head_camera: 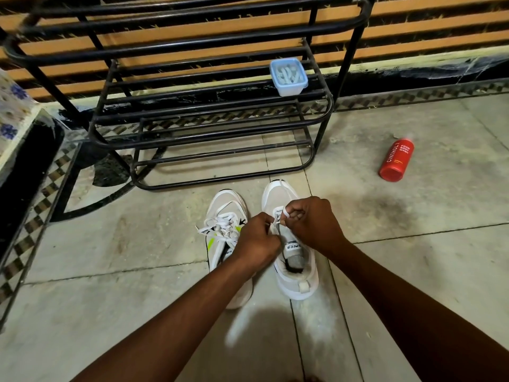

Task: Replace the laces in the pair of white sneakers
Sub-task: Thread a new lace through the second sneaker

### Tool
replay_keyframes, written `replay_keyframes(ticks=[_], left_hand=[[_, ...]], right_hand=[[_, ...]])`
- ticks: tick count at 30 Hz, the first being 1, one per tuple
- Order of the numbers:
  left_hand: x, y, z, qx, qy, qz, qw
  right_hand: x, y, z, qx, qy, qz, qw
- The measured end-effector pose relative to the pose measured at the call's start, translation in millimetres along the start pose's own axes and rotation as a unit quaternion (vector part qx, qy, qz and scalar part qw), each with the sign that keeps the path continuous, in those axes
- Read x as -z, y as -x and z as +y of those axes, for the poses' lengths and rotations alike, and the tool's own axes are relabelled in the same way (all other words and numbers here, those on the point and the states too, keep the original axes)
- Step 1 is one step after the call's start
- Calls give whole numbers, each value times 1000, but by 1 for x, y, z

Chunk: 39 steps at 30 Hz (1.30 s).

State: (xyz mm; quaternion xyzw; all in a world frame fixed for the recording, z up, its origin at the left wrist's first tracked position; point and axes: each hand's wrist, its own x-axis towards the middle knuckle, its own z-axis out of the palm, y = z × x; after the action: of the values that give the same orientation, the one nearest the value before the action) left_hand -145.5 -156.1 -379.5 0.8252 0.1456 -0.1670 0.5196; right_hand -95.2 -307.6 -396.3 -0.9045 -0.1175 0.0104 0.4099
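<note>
Two white sneakers stand side by side on the floor, toes pointing away from me. The left sneaker (224, 216) still carries a loose white lace over its tongue. Over the right sneaker (281, 193) both hands meet at the eyelets. My left hand (254, 238) pinches the white lace (283, 213) at the left eyelet row. My right hand (314, 221) grips the same lace, a small loop of it curling over my thumb. The right sneaker's grey tongue shows below my hands. A clear lidded box (288, 77) with white laces inside rests on the black rack.
A black metal shoe rack (192, 114) stands just beyond the sneakers. A red bottle (396, 159) lies on the tiled floor to the right. A ledge with a floral cloth (13, 117) borders the left side.
</note>
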Motion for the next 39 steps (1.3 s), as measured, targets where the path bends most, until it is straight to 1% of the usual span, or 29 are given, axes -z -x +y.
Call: replay_keyframes(ticks=[2,5,8,12,17,22,24,26,28,29,32,36,39], left_hand=[[0,1,2,-16,-17,-1,1000],[0,2,1,-22,-24,4,999],[1,1,-1,-3,-10,3,1000],[-1,1,1,-3,3,3,1000],[-1,2,5,-7,-10,-2,1000],[1,1,3,-6,-19,-10,1000],[3,-1,2,11,12,-14,1000],[3,-1,2,15,30,-8,999],[1,-2,0,5,17,9,1000],[0,-3,-1,1,9,17,1000],[-4,-8,-3,-18,12,42,999],[-7,-17,-6,-78,-57,74,993],[-11,-19,-6,-110,-69,89,987]], right_hand=[[-5,4,-2,29,23,15,999],[-12,4,-1,54,54,14,997],[-12,1,1,6,44,13,999],[-6,3,-1,-53,-28,14,998],[-11,8,1,-81,-22,41,996],[-21,7,-4,-98,-61,56,992],[-18,9,-4,-84,-66,57,993],[-13,16,-1,-67,-81,80,991],[-11,28,11,-17,-82,129,988],[-10,34,18,16,-76,137,987],[-9,47,33,82,-68,115,988],[-14,53,35,102,-57,116,986],[-19,57,38,82,-85,124,985]])
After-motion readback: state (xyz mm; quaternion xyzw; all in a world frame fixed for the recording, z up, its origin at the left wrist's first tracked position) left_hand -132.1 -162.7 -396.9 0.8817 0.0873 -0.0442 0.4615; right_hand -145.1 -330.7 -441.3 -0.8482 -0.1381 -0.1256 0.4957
